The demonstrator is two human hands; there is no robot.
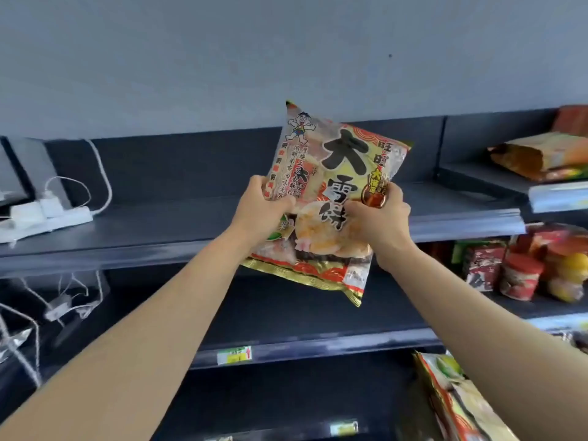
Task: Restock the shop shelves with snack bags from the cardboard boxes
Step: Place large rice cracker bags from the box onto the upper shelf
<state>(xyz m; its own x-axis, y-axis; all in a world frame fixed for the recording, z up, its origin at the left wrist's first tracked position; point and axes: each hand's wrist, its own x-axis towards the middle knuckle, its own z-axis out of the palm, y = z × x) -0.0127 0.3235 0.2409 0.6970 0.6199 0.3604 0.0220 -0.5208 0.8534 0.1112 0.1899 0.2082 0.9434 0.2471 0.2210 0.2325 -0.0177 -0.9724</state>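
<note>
Two bare forearms reach up from the near edge, one from each lower corner. At the near right, a stack of snack packets (458, 399) leans on a low shelf. Just beyond, the front edge of the middle shelf (318, 345) carries a green and yellow price tag (234, 354). Further right on that shelf stand red and yellow packets (521, 275), somewhat blurred.

The left hand (264, 202) grips the left edge of a large rice cracker bag (337, 160), fingers curled behind it and thumb on the front. The right hand (381, 214) holds the bag's right side in the same way, its fingers closed onto the film. The bag is held in the air between them, face toward the camera and tilted with its top leaning left. It has bold black characters and a cartoon boy printed near the top. It hangs in front of the top shelf (159, 224), crossing that shelf's front edge; its gold-trimmed lower end is level with the gap below.

On the far left of the top shelf lies a white power strip (47, 218) with plugs and cables (101, 173) looping up. More white leads (57, 300) dangle beneath the shelf. To the far right, on a neighbouring shelf, an orange-brown bag (541, 157) lies flat. Behind everything rises a plain grey wall (222, 58).
</note>
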